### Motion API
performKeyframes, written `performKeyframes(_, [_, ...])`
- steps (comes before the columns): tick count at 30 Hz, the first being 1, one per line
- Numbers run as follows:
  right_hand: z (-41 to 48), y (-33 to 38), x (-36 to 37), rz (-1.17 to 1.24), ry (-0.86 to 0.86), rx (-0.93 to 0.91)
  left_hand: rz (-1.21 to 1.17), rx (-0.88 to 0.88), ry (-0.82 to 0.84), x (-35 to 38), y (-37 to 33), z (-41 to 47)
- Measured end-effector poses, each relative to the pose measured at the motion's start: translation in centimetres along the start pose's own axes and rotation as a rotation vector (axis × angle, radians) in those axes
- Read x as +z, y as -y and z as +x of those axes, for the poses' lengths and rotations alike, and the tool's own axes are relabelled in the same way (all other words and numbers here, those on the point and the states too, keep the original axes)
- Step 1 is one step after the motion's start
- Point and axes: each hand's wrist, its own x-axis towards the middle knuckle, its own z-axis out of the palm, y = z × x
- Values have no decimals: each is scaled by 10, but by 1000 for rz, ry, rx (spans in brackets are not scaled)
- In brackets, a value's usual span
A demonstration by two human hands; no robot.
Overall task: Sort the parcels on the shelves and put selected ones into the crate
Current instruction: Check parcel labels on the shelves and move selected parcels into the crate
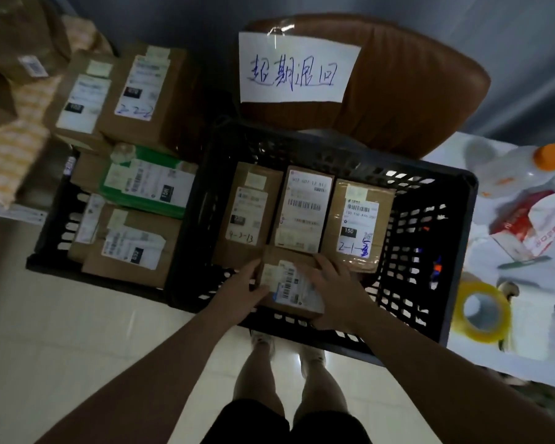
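Centrally, the left hand (241, 291) and right hand (337, 294) grip opposite sides of a small brown cardboard parcel (290, 285) within the black perforated plastic crate (430, 283). Just beyond the hands lie three labelled cardboard parcels (302, 206). The held parcel's label is blurred and its underside hidden.

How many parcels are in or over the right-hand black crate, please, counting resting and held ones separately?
resting parcels: 3, inside the black crate
held parcel: 1, gripped by left hand and right hand
Total: 4
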Motion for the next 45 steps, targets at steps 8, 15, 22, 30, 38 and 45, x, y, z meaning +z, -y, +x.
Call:
performKeyframes(8, [15,-19,30,7,0,-6,238,-19,-55,8,6,27])
performKeyframes(15, [33,-23,54,109,2,-83,356,74,-20,-9,24,35])
performKeyframes(22, [32,-49,52,-6,-7,-197,1038,343,7,-15,29,58])
performKeyframes(30, [53,-36,75,-491,-76,-95,1189,273,60,-16,37,79])
performKeyframes(38, [46,-18,44,-338,52,-94,1147,168,17,-13,20,52])
performKeyframes(45, [15,6,-5,-52,-88,-77,1101,123,-243,-13,-7,-11])
